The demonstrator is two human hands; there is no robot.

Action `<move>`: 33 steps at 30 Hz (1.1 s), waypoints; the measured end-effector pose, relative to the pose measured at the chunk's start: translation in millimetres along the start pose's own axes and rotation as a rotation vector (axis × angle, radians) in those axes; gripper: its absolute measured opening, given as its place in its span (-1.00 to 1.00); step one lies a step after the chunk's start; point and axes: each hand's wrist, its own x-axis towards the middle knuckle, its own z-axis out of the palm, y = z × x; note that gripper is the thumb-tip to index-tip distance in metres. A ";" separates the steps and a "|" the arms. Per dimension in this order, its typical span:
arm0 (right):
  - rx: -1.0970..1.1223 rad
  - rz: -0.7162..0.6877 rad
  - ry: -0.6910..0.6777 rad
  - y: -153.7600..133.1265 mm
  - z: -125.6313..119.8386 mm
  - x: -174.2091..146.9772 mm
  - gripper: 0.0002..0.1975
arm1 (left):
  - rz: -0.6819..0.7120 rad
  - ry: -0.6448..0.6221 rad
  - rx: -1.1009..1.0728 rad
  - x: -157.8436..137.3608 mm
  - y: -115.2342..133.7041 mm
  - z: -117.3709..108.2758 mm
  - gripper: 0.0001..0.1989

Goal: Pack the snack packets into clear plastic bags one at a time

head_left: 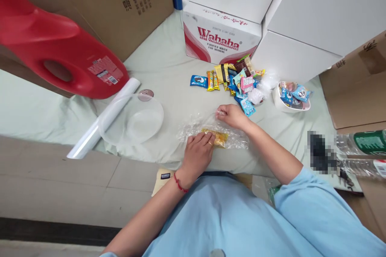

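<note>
A yellow-wrapped snack (221, 138) lies on a crumpled sheet of clear plastic wrap (237, 141) near the front edge of the cloth-covered surface. My left hand (199, 150) rests flat over the snack's left end, fingers stretched out and pressing on it. Up and to the right, my right hand (232, 115) is closed in a pinch on the far edge of the plastic wrap, lifting it slightly. Just beyond that hand is a pile of small packaged snacks (238, 80) in yellow, blue, pink and brown wrappers.
At left are a big red jug (69, 48), a white roll (105, 116), a clear round lid (132, 120) and a small round brown item (146, 94). A white bowl (291, 108) of snacks sits right. A Wahaha carton (221, 40) stands behind; plastic bottles (362, 142) lie far right.
</note>
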 end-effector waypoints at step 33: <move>-0.328 -0.316 -0.153 -23.3 59.0 -88.1 -0.62 | -0.681 -0.012 -0.811 5.3 -13.8 -39.3 -0.66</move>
